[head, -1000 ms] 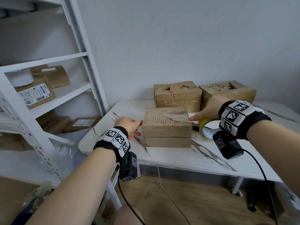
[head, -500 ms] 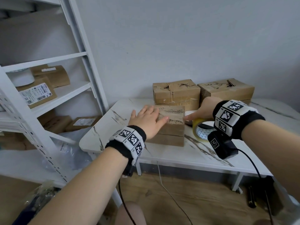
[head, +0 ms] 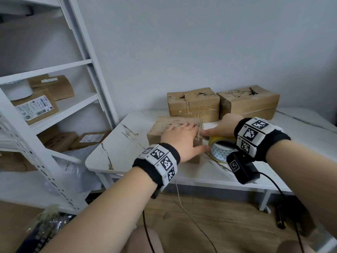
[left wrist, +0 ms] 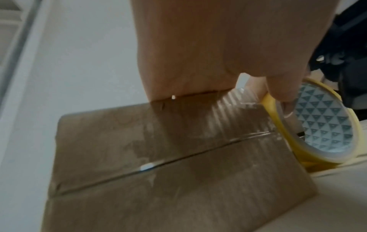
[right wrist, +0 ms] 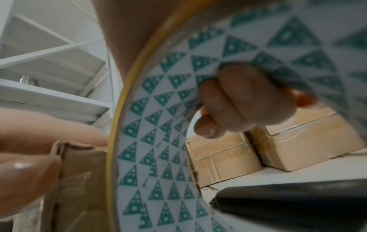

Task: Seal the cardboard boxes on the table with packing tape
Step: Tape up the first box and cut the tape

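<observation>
Head view: left hand (head: 179, 140) lies flat, fingers straight, on top of the near cardboard box (head: 160, 127), thumb down its right end beside the tape roll (head: 219, 149). Right hand (head: 221, 126) sits just right of the left, over the roll; its grip is hidden here. Right wrist view alone shows fingers (right wrist: 242, 100) curled through the roll's core, which is printed with teal triangles, clamping it. Left wrist view alone shows the box's side seam under clear tape. Two more cardboard boxes (head: 193, 103) stand beyond both hands on the white table (head: 116, 143).
</observation>
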Motion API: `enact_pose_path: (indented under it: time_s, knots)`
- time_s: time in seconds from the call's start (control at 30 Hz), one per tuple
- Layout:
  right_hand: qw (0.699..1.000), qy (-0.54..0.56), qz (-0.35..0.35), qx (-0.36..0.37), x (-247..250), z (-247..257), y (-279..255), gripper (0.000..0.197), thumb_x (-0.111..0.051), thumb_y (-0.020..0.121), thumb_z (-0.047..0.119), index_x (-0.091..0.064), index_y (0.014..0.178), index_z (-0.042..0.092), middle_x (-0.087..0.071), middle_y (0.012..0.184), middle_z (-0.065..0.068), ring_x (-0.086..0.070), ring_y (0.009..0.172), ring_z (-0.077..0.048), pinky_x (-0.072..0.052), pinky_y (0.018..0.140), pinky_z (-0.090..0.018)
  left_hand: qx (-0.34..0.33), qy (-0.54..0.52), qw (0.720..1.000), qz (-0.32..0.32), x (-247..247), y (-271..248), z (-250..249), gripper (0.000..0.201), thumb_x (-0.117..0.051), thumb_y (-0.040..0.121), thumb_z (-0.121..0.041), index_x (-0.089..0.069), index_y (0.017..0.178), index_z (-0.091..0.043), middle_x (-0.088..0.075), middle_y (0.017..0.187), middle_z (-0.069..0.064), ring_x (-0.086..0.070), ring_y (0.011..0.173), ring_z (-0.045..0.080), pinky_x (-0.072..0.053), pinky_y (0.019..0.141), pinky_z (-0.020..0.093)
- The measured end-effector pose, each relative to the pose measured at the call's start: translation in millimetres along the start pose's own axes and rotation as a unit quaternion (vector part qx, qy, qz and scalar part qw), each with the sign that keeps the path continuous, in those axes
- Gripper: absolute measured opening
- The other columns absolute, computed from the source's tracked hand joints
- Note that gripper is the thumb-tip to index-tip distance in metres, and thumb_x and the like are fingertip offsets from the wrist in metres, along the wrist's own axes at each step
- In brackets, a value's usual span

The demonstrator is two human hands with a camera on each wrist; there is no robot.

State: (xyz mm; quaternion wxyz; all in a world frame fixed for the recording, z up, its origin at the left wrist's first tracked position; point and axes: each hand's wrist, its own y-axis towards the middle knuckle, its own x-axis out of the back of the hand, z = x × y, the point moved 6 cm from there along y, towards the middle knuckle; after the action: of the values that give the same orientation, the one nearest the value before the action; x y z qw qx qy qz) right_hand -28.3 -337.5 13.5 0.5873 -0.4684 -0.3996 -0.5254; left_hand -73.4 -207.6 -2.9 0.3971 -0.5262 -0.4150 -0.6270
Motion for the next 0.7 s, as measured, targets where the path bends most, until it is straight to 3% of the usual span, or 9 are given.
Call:
enact_pose_path:
  time_s: [0.07,0.2,0.37,0.47,0.6,0.7]
  knots:
    - [1.000,0.008,-0.002,0.004,-0.5,-0.6,1.2,0.062,-0.060,0.068,0.073,-0.049,0.065,0.012,-0.053,0.064,-0.002,-0.049,0.058,-0.014,-0.039,0.058,-0.027,0.014,0.002,1.000,-0.019,1.3,0.6,-0.8,0.074,-0.034,0.089,-0.065,-0.027,0.146,-0.020,-0.027,0.154,0.000,-0.028,0.140,0.019,-0.021,0.114,0.050]
    - [0.999,0.035,-0.003,-0.003,-3.7,-5.3,5.4,0.062,-0.063,0.066,0.073,-0.045,0.065,0.013,-0.053,0.066,-0.002,-0.049,0.060,-0.014,-0.043,0.067,-0.028,0.026,-0.002,1.000,-0.006,-3.0,-1.1,-3.8,0.067,-0.035,0.094,-0.056,-0.013,0.150,-0.026,-0.012,0.158,-0.005,-0.014,0.145,0.017,-0.011,0.116,0.052]
    - [0.998,0.058,-0.013,-0.008,-6.0,-7.4,3.9,0.065,-0.065,0.062,0.073,-0.049,0.065,0.010,-0.054,0.064,-0.003,-0.050,0.059,-0.015,-0.042,0.057,-0.027,-0.002,-0.014,0.999,0.033,0.7,-0.3,4.2,0.069,-0.023,0.095,-0.059,-0.010,0.151,-0.021,-0.009,0.159,-0.001,-0.012,0.146,0.017,-0.009,0.118,0.041]
    - [0.997,0.076,-0.011,-0.006,-7.0,-6.2,3.5,0.065,-0.066,0.062,0.073,-0.053,0.069,0.009,-0.056,0.068,-0.004,-0.051,0.061,-0.015,-0.042,0.056,-0.026,0.063,-0.043,0.996,0.056,-2.2,-3.2,37.4,0.070,-0.006,0.095,-0.059,-0.008,0.151,-0.017,-0.003,0.159,0.003,-0.007,0.146,0.019,-0.007,0.119,0.041]
    - [0.995,0.095,-0.002,-0.006,-8.0,-4.3,3.7,0.063,-0.067,0.061,0.071,-0.053,0.074,0.011,-0.058,0.076,-0.004,-0.054,0.067,-0.018,-0.048,0.068,-0.030,0.162,-0.089,0.980,0.072,-11.4,4.7,76.0,0.066,-0.012,0.097,-0.054,-0.010,0.151,-0.016,-0.003,0.159,0.009,-0.004,0.146,0.026,-0.011,0.119,0.047]
    - [0.995,0.097,-0.004,-0.010,-8.3,-4.6,3.4,0.063,-0.068,0.062,0.070,-0.054,0.074,0.010,-0.058,0.075,-0.004,-0.054,0.067,-0.018,-0.048,0.068,-0.030,0.228,-0.078,0.968,0.073,-10.7,7.6,90.5,0.066,-0.014,0.096,-0.054,-0.011,0.151,-0.016,-0.002,0.160,0.006,-0.006,0.146,0.025,-0.010,0.117,0.052]
